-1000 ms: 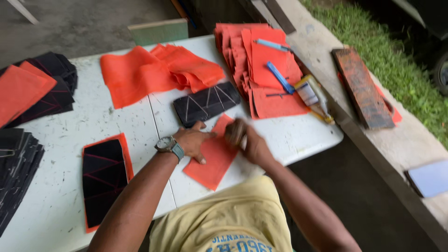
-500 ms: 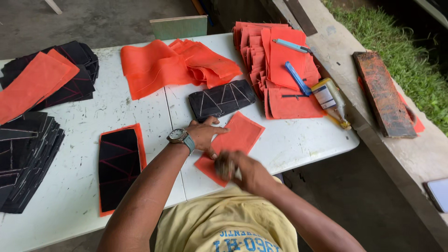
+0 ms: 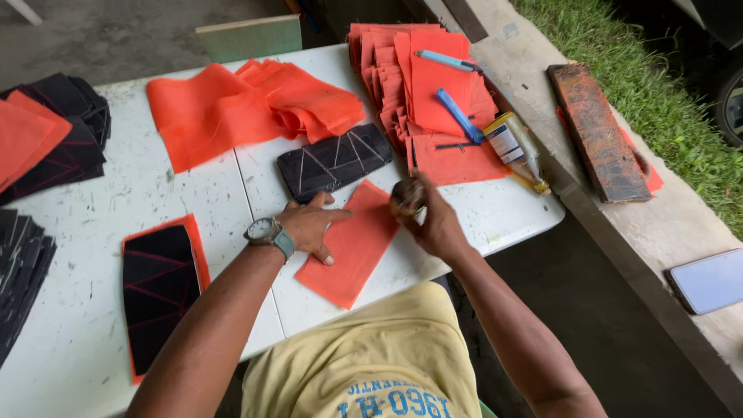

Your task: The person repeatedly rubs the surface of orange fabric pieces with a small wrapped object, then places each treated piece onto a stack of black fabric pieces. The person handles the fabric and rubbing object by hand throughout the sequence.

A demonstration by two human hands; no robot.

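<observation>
Pressing a flat orange fabric rectangle (image 3: 352, 244) onto the white counter (image 3: 77, 310).
Left hand (image 3: 313, 226) lies open on it; right hand (image 3: 433, 220) grips a small round brown tool (image 3: 406, 197) at its edge.

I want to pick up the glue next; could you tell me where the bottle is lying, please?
In the head view, the glue bottle lies on its side near the white table's right edge, beside the stack of orange pieces, just right of the blue pen.

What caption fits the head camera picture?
Left hand pins an orange fabric piece while right hand grips a small brush.
</observation>
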